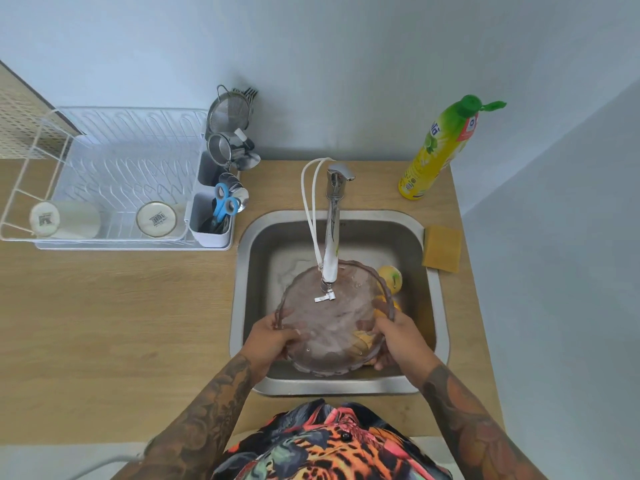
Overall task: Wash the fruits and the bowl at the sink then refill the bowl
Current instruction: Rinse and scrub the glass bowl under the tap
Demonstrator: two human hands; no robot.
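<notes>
Head view: person is holding the bowl [332,317] over the sink [429,306], right under the tap [331,237]. Left hand [273,337] is gripping the near-left rim, fingers curled round the edge, thumb inside. Right hand [398,337] is gripping the near-right rim the same way, fingers wrapping underneath. Bowl is tilting a bit toward the person. Water seems to be hitting the inside; surface is looking wet and streaky, though the stream itself is hard to make out.

Step in hand, as I judge it: rinsing the bowl. To do it well: be turning the bowl under the spout so water is reaching the whole inside and the scalloped rim, keeping both grips firm since wet glass is going to be slippery, and keeping it low in the sink so splash is staying in. Watch the spout tip, it is sitting very close to the bowl's far rim and could knock it.

Bowl: clear, smoky-pink tint, wavy rim, see-through. Fruits [389,278] are lying in the sink behind and under the bowl, yellow and orange, partly showing through the glass; kinds hard to tell.

Sponge [443,249] is lying on the worktop [121,323] just right of the sink, soap bottle [436,150] standing behind it. Rack [104,178] is sitting on the left with two cups.
</notes>
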